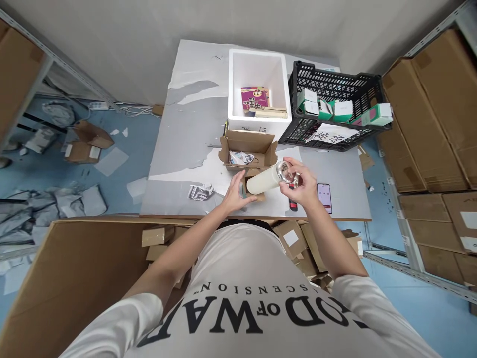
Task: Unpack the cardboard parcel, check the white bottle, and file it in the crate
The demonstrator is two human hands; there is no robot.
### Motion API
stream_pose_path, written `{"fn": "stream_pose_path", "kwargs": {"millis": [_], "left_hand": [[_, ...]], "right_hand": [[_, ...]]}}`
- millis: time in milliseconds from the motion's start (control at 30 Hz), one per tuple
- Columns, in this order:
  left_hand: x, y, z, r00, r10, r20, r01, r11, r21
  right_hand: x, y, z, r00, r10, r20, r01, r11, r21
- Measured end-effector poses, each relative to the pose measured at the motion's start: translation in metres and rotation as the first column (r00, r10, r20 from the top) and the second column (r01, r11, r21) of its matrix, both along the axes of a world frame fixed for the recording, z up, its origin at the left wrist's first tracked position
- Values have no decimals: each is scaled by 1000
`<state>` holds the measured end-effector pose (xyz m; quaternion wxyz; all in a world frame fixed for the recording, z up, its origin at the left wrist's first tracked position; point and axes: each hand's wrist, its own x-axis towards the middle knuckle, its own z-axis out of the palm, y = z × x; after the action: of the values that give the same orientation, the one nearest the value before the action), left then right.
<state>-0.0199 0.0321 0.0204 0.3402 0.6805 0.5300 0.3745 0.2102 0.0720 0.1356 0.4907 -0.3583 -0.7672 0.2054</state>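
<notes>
Right hand: your right hand (300, 185) grips the cream cylindrical bottle (263, 180) at its shiny metal cap.
Left hand: your left hand (235, 193), fingers spread open, steadies the small brown cardboard box (254, 195) on the tabletop (186, 144).

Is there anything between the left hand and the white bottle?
Nothing visible. The left hand rests beside a small box, just next to the lower end of the white bottle, which the right hand holds by its shiny top.

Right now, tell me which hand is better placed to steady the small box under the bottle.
Left. The left hand already rests against the small cardboard box at the bottle's base. The right hand is occupied, its fingers gripping the cream bottle at its metal cap end.
</notes>
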Motion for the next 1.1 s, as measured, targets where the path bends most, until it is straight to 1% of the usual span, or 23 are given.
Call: {"fn": "stream_pose_path", "kwargs": {"millis": [100, 167, 233, 400, 533, 633, 733, 800, 867, 933, 1033, 1100], "left_hand": [[3, 5, -3, 997, -60, -40, 61, 998, 23], [4, 6, -6, 997, -64, -45, 65, 998, 20], [4, 5, -8, 998, -50, -46, 51, 999, 11], [3, 4, -15, 998, -18, -53, 16, 999, -38], [3, 3, -16, 998, -23, -50, 21, 999, -39], [4, 3, -16, 998, -17, -54, 15, 999, -34], [5, 2, -17, 998, -14, -53, 12, 999, -33], [4, 3, -17, 999, -15, -51, 14, 999, -29], [4, 3, -18, 999, -12, -47, 11, 1000, -27], [3, 4, -18, 999, -7, -42, 6, 1000, -29], [2, 4, -18, 999, -10, -33, 9, 999, -36], [2, 4, -17, 999, -8, -31, 7, 999, -38]], "right_hand": [[-2, -4, -8, 995, 21, 99, -23, 999, 27], [-4, -5, -12, 987, 58, 148, -64, 997, 36], [-8, -7, -17, 974, 104, 200, -110, 994, 18], [-22, -6, -35, 924, 222, 312, -204, 975, -89], [-33, -3, -58, 882, 279, 380, -215, 956, -201], [-40, -1, -70, 827, 270, 493, -159, 954, -256], [-47, 3, -71, 731, 252, 634, -90, 957, -277], [-50, 8, -68, 663, 271, 698, -88, 954, -286], [-52, 14, -66, 621, 305, 722, -118, 947, -299], [-50, 19, -68, 623, 341, 704, -165, 937, -307], [-44, 21, -77, 666, 367, 649, -238, 929, -282], [-39, 19, -84, 692, 367, 621, -259, 930, -260]]}}
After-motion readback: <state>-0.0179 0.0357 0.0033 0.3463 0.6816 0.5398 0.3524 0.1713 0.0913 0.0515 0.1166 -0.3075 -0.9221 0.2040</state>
